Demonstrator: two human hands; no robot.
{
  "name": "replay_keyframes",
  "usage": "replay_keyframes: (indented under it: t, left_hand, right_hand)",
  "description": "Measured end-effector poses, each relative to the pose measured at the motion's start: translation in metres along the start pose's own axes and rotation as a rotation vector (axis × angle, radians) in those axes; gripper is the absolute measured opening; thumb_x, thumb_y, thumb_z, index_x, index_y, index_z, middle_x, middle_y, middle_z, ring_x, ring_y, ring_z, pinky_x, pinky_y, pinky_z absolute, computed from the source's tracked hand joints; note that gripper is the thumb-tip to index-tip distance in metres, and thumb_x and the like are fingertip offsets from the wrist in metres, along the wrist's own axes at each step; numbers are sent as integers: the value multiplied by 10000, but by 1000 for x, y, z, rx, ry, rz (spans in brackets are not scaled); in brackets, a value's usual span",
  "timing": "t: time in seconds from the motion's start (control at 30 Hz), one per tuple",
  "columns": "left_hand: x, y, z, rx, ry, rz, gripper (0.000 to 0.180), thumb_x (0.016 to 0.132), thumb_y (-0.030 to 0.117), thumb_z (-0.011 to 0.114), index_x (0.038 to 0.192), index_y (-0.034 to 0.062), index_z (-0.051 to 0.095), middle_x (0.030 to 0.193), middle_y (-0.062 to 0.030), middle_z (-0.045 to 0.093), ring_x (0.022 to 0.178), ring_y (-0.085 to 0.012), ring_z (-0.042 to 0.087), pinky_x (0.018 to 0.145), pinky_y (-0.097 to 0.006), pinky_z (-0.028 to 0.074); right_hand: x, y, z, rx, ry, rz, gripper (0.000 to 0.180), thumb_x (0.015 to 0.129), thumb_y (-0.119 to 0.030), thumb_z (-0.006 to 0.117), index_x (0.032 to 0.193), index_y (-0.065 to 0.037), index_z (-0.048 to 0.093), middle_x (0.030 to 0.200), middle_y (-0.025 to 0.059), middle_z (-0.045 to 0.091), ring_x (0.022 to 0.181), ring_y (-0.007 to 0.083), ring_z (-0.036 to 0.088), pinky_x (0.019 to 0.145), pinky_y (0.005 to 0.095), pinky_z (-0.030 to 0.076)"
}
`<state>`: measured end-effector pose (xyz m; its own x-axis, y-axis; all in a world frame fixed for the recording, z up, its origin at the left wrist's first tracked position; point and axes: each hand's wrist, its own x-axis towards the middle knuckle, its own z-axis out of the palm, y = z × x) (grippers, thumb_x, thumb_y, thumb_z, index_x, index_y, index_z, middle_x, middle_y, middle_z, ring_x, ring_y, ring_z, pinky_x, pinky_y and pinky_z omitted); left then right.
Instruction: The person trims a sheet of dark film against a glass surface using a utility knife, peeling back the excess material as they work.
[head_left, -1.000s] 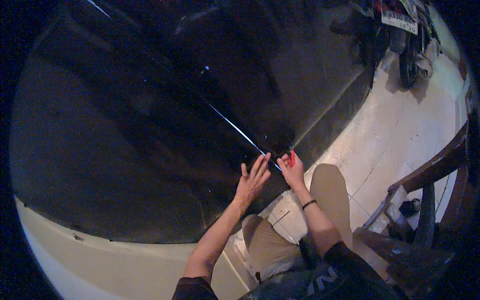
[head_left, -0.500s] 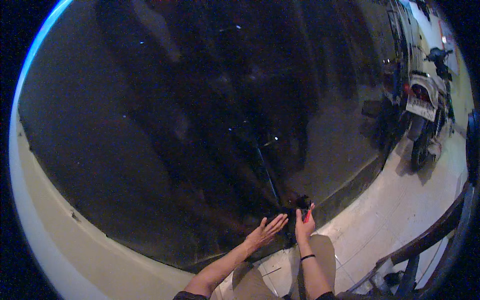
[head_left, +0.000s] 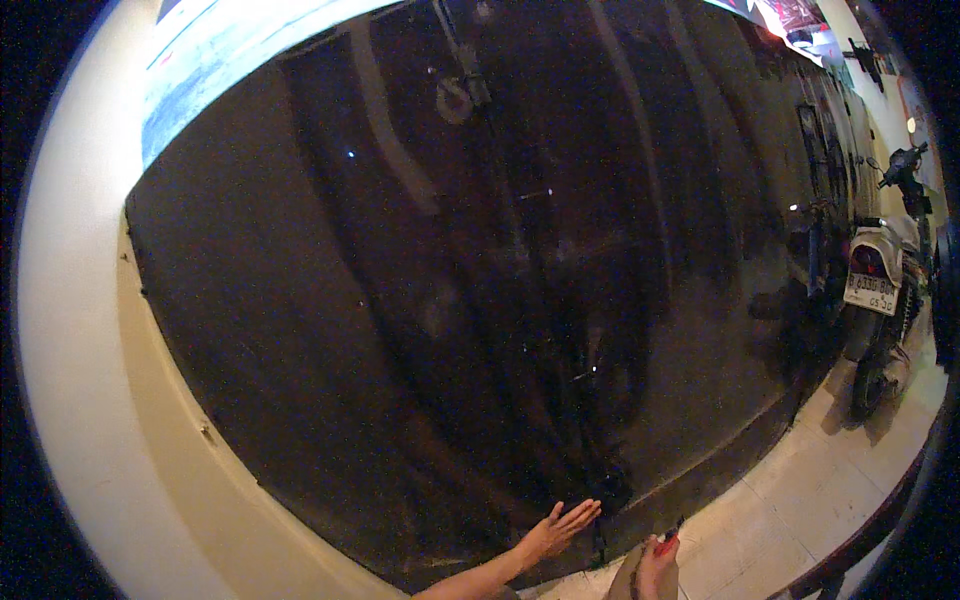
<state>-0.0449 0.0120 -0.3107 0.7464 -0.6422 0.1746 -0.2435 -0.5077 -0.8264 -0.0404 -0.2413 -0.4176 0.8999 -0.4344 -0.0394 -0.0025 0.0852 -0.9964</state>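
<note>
A large dark gate fills most of the view, with a vertical seam running down its middle. Low on the gate, beside that seam, my left hand has its fingers stretched out and appears to lie against the surface. My right hand is lower and further right, in front of the gate's bottom edge. Its fingers are closed around a small red-handled tool with a dark tip, whose exact kind I cannot make out. Above, on the seam, sits a latch with a ring-shaped part.
To the right, a motorcycle is parked on the light tiled floor. A pale wall borders the gate on the left. At the lower right is a dark curved frame.
My view has tilted upward, showing the gate's top edge and latch. My right hand has drawn down and away from the seam with the red-handled tool; my left hand stays flat by the gate.
</note>
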Motion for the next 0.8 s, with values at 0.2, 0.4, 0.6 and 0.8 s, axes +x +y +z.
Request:
replay_keyframes:
  t: [0.2, 0.4, 0.6, 0.8]
  left_hand:
    - [0, 2, -13, -21, -78, 16, 1146, 861, 727, 614, 1737, 194, 104, 1812, -57, 64, 1673, -269, 43, 1204, -805, -28]
    - [-5, -1, -12, -196, -114, 16, 1137, 867, 694, 642, 1738, 212, 91, 1811, -58, 64, 1672, -252, 43, 1235, -761, -63]
    - [-10, -41, -44, -684, -138, 85, 1054, 891, 425, 713, 1734, 295, 94, 1810, -111, 58, 1670, -298, 71, 1237, -767, -24]
    - [-24, -41, -66, -944, 385, -56, 920, 916, 382, 710, 1698, 360, 225, 1790, -163, 139, 1650, -360, 160, 1245, -754, 115]
  right_hand:
    - [-17, -57, -18, -70, 29, -104, 616, 1039, -382, 714, 1448, 30, 508, 1295, 223, 657, 1145, 341, 636, 1011, 434, 520]
    - [-8, -42, -25, -216, -43, -6, 626, 1040, -376, 716, 1461, 31, 496, 1288, 204, 651, 1109, 333, 633, 960, 445, 525]
    - [-2, -27, -5, -120, -99, -140, 747, 1064, -334, 683, 1638, 3, 345, 1574, 255, 508, 1406, 361, 538, 1142, 452, 470]
    - [-22, -55, -26, -201, -145, -6, 724, 1056, -373, 691, 1595, 26, 420, 1537, 244, 552, 1371, 368, 561, 1121, 460, 478]
